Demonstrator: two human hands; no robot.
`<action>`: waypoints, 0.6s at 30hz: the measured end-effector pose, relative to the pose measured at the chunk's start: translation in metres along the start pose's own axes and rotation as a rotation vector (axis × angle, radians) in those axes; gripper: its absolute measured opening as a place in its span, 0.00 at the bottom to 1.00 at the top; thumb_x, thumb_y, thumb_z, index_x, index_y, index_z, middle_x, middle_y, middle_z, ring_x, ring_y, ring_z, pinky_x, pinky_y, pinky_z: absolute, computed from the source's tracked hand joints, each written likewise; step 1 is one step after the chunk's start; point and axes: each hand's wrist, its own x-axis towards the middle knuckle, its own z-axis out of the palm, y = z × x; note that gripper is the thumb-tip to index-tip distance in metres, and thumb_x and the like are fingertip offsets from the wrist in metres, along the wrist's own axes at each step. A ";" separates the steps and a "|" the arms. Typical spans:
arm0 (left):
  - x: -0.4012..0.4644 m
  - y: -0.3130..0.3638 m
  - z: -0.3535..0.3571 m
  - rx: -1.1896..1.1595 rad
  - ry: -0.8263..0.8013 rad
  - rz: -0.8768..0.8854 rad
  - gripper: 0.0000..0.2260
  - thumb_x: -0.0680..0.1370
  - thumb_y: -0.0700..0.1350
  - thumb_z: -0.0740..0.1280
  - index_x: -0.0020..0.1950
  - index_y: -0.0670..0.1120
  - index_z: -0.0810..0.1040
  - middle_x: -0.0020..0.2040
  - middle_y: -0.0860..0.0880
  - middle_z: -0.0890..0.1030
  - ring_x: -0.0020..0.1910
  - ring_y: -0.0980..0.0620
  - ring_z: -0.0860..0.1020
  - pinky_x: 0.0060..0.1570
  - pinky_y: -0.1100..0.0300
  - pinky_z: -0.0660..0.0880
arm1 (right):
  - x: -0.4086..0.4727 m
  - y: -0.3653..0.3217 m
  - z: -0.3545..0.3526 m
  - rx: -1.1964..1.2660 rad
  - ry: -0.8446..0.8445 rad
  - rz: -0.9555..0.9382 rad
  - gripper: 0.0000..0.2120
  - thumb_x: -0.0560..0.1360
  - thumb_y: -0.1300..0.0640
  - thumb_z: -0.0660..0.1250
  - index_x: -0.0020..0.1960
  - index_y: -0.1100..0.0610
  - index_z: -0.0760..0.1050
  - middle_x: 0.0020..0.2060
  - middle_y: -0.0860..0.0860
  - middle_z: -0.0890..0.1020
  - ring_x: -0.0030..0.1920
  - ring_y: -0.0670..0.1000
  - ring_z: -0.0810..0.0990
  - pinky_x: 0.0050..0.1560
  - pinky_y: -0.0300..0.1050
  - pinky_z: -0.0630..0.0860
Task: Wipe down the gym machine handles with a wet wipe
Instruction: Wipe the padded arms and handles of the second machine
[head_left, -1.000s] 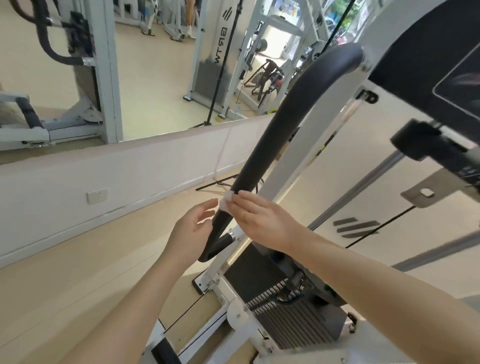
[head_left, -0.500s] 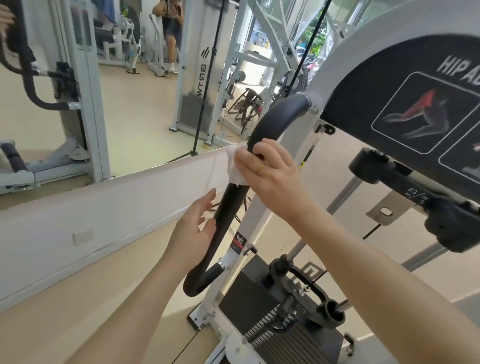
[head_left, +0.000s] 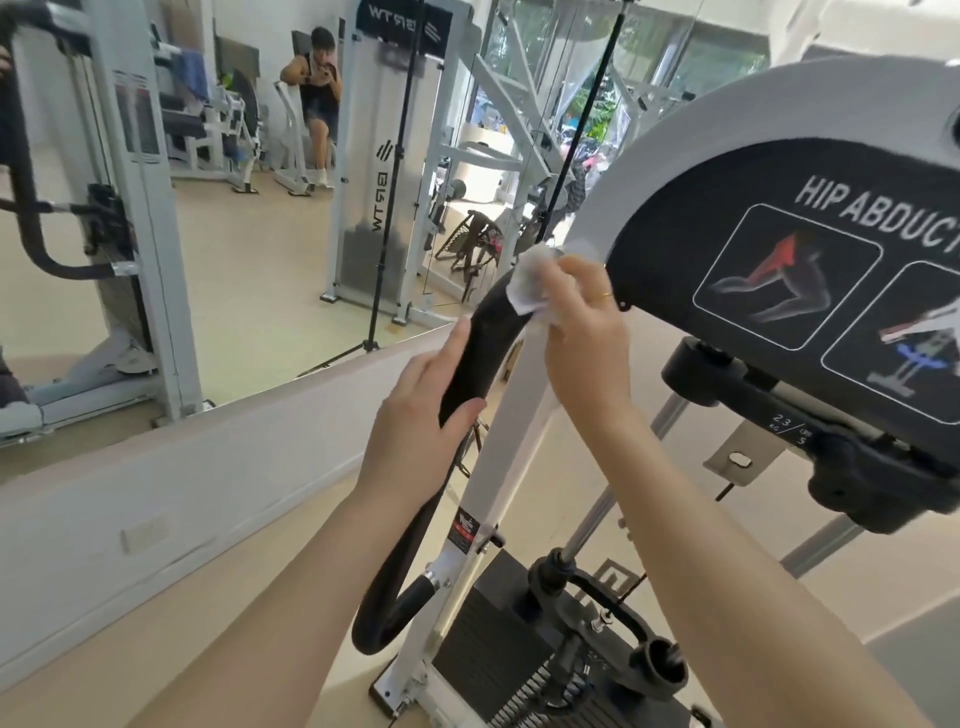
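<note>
One handle under treatment, black and curved, mounted at the left side of the hip abduction machine: wet wipe pressed against the far upper bend beside the white frame post, pinched under the curled fingers of the right hand; judged near the top end of this pass, with any other handles out of view and unconfirmed. Left hand wrapped around the middle of the bar, thumb on the near side, steadying. Compared with half a second ago: wipe relocated from mid-bar up to the bend, left hand changed from open beside the bar to gripping.
</note>
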 end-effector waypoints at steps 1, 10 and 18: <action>0.001 -0.002 0.002 0.029 0.010 0.036 0.31 0.77 0.42 0.65 0.75 0.58 0.53 0.59 0.51 0.72 0.52 0.60 0.68 0.52 0.65 0.67 | -0.005 -0.004 0.002 0.004 -0.015 -0.095 0.21 0.73 0.71 0.57 0.64 0.63 0.73 0.57 0.61 0.75 0.51 0.54 0.74 0.45 0.32 0.68; 0.002 -0.005 0.004 0.082 0.039 0.072 0.30 0.77 0.41 0.64 0.74 0.58 0.54 0.60 0.50 0.71 0.52 0.63 0.66 0.51 0.74 0.62 | 0.005 0.003 0.004 0.234 0.058 0.024 0.12 0.77 0.65 0.60 0.56 0.63 0.79 0.55 0.58 0.81 0.54 0.52 0.76 0.56 0.31 0.69; 0.003 -0.009 0.004 0.052 0.021 0.084 0.33 0.77 0.40 0.65 0.70 0.62 0.49 0.55 0.55 0.68 0.49 0.66 0.65 0.47 0.84 0.61 | -0.003 -0.012 0.007 0.332 0.114 0.155 0.10 0.76 0.69 0.62 0.53 0.65 0.80 0.48 0.58 0.73 0.47 0.45 0.72 0.49 0.25 0.70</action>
